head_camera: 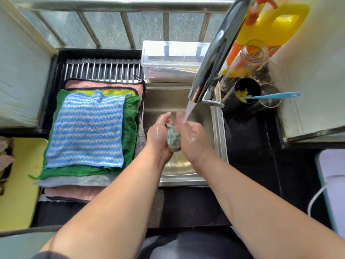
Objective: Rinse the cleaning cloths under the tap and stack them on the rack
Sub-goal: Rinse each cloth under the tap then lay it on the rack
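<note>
Seen from above, a dark bench (252, 146) holds one steel sink (218, 139) at the centre of the frame, below a window with metal bars (112, 25) along the top. One chrome tap (214, 58) slants in from the upper right, and its water stream (188, 111) lands on the right hand (194, 139).

Two bare hands meet over the sink basin, pressed together round one wadded green-and-white cloth (173, 139). The left hand (158, 135) wraps it from the left and the right hand grips it from the right, with both thumbs pointing up the frame. Only a strip of the cloth shows between them.

At centre left, one metal rack (102, 69) carries a flat stack of cloths. One blue-and-white striped cloth (85, 129) lies on top. Under it show one green cloth (130, 124), one yellow cloth edged in black (112, 91), one grey cloth (74, 181) and pink cloth (74, 192) at the bottom. Whether the pink is one cloth or two cannot be told.

Behind the sink stands one clear plastic box (173, 58). At upper right stand one yellow bottle (276, 25) and one clear jar (248, 57), whose orange mark is too blurred to read. Just below them, one black holder (244, 94) has one blue-handled tool (274, 95) sticking out to the right. One yellow board (22, 184) lies at lower left.
</note>
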